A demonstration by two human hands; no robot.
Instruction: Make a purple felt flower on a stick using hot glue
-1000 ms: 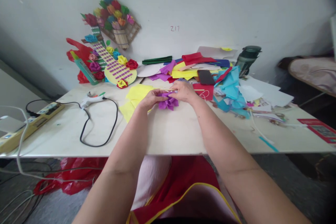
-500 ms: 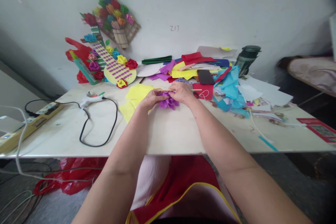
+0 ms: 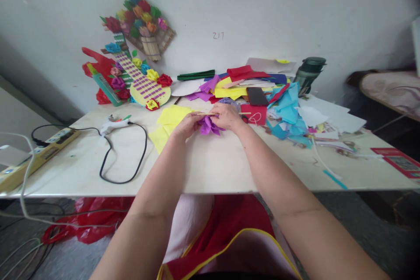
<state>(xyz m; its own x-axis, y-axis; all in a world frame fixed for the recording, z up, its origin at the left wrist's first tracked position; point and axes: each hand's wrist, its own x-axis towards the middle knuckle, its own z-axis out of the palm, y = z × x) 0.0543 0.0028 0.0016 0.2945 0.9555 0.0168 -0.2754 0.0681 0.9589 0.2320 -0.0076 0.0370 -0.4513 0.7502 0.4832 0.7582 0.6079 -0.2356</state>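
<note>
A crumpled piece of purple crepe paper (image 3: 209,127) is pinched between my two hands over the middle of the table. Along its upper edge runs a thin wooden stick (image 3: 206,114), whose right end pokes out past my knuckles. My left hand (image 3: 187,126) is closed on the left side of the paper and the stick. On the other side, my right hand (image 3: 228,117) has its fingers bent over the paper and stick, hiding part of both. Yellow crepe paper (image 3: 170,119) lies flat beside my left hand.
A white glue gun (image 3: 113,126) with a looped black cord lies left, near a power strip (image 3: 39,157). Behind stands a paper guitar (image 3: 149,89) with paper flowers. Coloured paper sheets, a phone (image 3: 257,96), a dark bottle (image 3: 309,75) and blue scraps (image 3: 288,109) sit right.
My right fingers have shifted slightly left and down over the purple crepe paper, and its folds look a little different. The stick has moved slightly. The table things stay put.
</note>
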